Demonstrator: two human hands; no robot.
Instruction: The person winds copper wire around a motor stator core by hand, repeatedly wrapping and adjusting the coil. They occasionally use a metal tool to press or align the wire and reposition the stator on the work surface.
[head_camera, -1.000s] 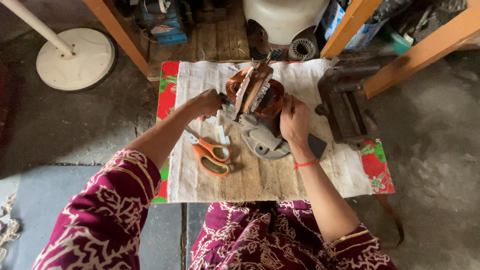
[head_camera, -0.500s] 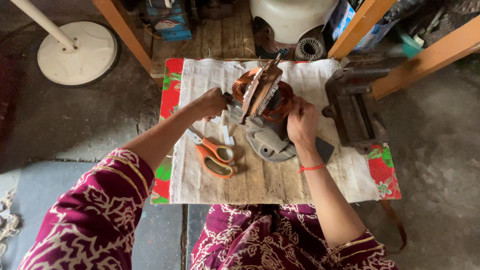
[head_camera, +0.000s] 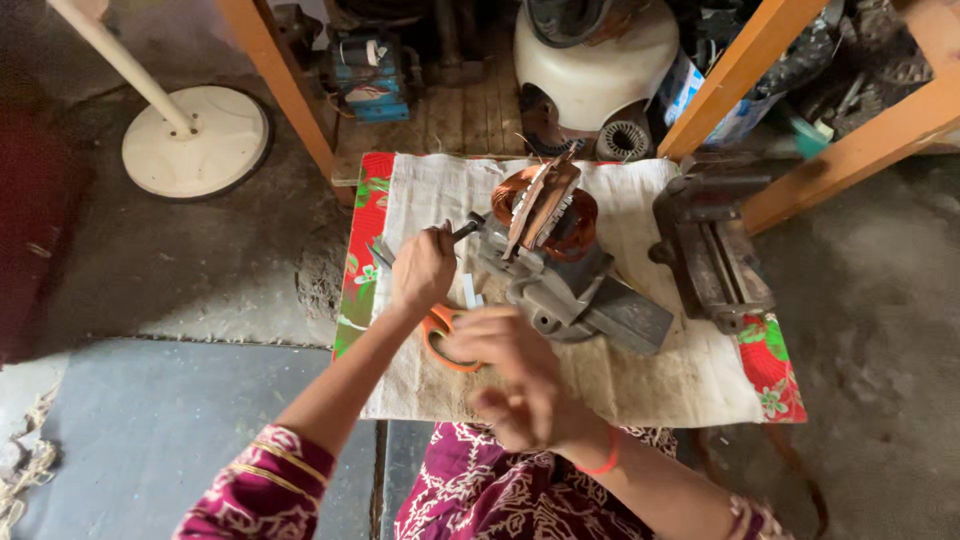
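A vise (head_camera: 575, 290) holding a motor coil (head_camera: 545, 210) stands on the cloth (head_camera: 640, 385), scissors (head_camera: 440, 335) left, another vise (head_camera: 712, 250) right.

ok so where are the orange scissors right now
In the head view the orange scissors lie on the pale cloth left of centre, mostly hidden between the left hand and right hand, just left of the grey vise.

The floor (head_camera: 880, 300) is rough grey concrete, dusty and stained. A dark grey mat (head_camera: 150, 430) lies at lower left. Orange-painted wooden frame legs (head_camera: 275, 80) rise at the top, with a slanted beam (head_camera: 850, 150) at right. A white round fan base (head_camera: 195, 140) with its pole stands at upper left. Daylight is soft and even.
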